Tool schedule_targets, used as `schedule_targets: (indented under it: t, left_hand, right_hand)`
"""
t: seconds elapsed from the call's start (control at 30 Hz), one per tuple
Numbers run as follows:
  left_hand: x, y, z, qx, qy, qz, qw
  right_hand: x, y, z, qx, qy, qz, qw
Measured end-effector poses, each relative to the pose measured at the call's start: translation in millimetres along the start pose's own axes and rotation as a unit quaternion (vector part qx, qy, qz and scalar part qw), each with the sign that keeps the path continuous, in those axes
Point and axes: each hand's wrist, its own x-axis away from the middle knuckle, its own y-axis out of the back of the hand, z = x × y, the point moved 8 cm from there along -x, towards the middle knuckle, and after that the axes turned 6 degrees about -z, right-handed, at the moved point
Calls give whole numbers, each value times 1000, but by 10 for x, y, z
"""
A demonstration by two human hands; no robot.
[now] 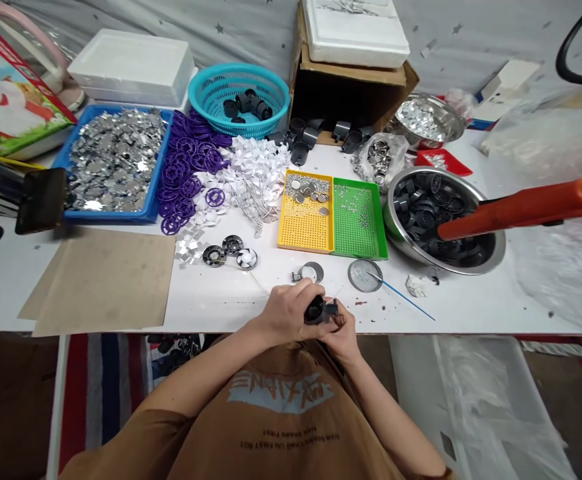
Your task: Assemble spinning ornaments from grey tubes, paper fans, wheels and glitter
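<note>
Close to the table's front edge, my left hand (285, 312) is wrapped round a black plastic cylindrical housing (313, 311), its dark hollow end facing up. My right hand (345, 337) closes on the right side of the same housing, beside a small black lug that sticks out. Fingers hide much of the piece. Just beyond my hands lies a round part with a pale disc (309, 272). To its right is a shallow round dish (365, 275) with a thin blue stick (403, 299) resting across its rim. Three small black fan-like discs (232, 245) lie to the left.
Yellow (295, 233) and green (353, 240) trays hold small metal parts. A steel bowl (493, 250) of black parts stands right, under an orange handle (525, 208). Purple rings (181, 173), a blue tray (115, 217) and a turquoise basket (211, 80) are left; cardboard sheets (105, 280) lie in front.
</note>
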Motion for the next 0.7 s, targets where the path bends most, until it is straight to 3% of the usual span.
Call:
schedule_targets:
  t: [0.17,0.4,0.5,0.6,0.7]
  left_hand:
    - [-26,13,-5,114,23,39,992]
    - [78,-47,278,139,117,-62,981]
    - [101,-92,389,202,138,-39,969]
    - [87,-74,456,239,152,21,959]
    - [74,11,479,249,153,47,955]
  right_hand:
    - [8,-27,-123,-45,-32,16,998]
    - [-41,-62,-8,-33,-28,18,999]
    - [-60,-12,184,65,32,-1,997]
    - [-58,18,457,193,144,-32,970]
    - [-41,-36,604,228,210,-24,950]
